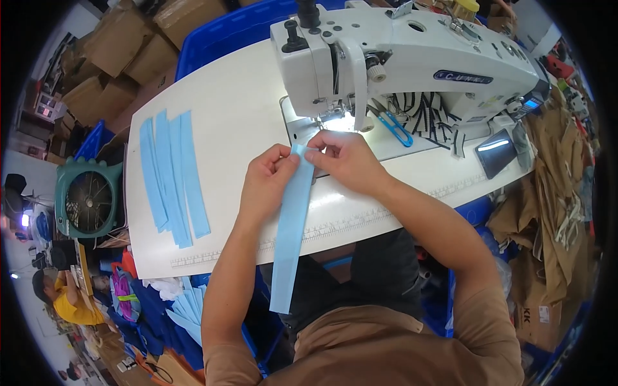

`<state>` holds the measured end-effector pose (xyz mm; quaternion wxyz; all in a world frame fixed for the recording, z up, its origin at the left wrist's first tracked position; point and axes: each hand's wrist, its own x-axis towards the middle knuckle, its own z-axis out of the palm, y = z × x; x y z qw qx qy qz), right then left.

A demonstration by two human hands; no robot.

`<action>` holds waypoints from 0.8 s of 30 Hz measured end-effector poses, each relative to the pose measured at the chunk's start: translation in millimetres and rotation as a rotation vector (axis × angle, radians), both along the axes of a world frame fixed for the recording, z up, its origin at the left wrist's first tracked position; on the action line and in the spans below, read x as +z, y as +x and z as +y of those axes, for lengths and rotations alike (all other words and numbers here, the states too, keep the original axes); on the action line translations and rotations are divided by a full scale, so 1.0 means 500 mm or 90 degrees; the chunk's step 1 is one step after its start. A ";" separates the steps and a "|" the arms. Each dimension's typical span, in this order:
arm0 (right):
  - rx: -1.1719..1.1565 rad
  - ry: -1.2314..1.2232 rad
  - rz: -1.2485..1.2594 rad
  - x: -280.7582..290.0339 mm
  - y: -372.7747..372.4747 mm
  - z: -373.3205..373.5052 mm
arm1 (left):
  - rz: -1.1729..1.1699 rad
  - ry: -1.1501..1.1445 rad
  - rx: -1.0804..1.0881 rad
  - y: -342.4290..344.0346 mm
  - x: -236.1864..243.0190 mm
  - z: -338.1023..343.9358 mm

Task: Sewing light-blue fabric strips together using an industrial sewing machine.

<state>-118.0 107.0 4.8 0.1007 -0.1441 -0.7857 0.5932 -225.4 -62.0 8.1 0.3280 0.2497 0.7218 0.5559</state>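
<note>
A long light-blue fabric strip (291, 238) hangs from my two hands over the table's front edge toward my lap. Its upper end is pinched between thumb and fingers of my left hand (267, 177) on one side and my right hand (347, 161) on the other. Both hands are just in front of the needle area of a white sewing machine (412, 55), whose lamp lights the plate. Several more blue strips (170, 174) lie side by side on the left of the white table (238, 109).
Blue-handled thread snips (396, 128) and dark-and-white scraps (425, 116) lie under the machine arm, with a dark phone-like slab (496, 153) at right. A green fan (90, 198) stands left of the table. More blue strips (188, 309) hang below it. A person in yellow (71, 302) is farther left.
</note>
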 end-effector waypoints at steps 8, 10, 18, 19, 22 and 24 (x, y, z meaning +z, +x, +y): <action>0.017 0.012 0.019 -0.005 0.000 -0.001 | -0.111 0.076 0.034 0.018 0.008 0.005; 0.017 0.036 0.016 -0.004 0.001 -0.002 | -0.086 0.068 0.023 0.015 0.004 0.004; 0.012 0.072 0.080 -0.011 -0.003 -0.003 | -0.075 0.074 0.025 0.010 -0.004 0.006; 0.011 0.071 0.080 -0.015 -0.004 -0.002 | -0.082 0.082 0.022 0.010 -0.004 0.006; 0.007 0.015 0.085 -0.025 -0.003 -0.001 | -0.058 0.079 0.016 0.008 -0.012 0.009; 0.002 0.028 0.095 -0.024 -0.003 -0.003 | -0.045 0.056 0.021 0.008 -0.015 0.008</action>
